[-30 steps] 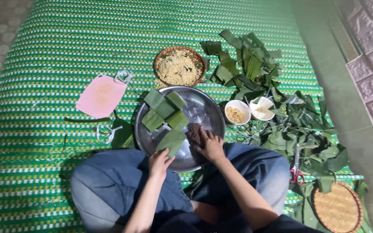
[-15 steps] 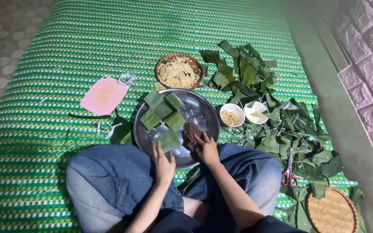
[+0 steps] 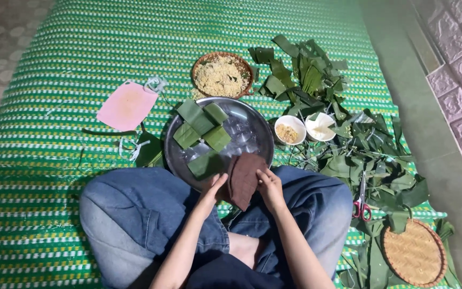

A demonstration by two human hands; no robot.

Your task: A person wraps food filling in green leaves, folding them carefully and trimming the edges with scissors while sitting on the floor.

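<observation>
At lower centre of the frame we hold a brown cloth (image 3: 243, 178) between both hands: left hand (image 3: 213, 188) and right hand (image 3: 269, 183) pinch its edges (over the near rim of the metal tray (image 3: 241, 128)). Green leaf parcels (image 3: 201, 126) lie on the tray.

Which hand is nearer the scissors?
Right. The right hand holds the brown cloth's right edge, on the same side as the scissors. The left hand is at the cloth's left edge, farther from them.
</observation>
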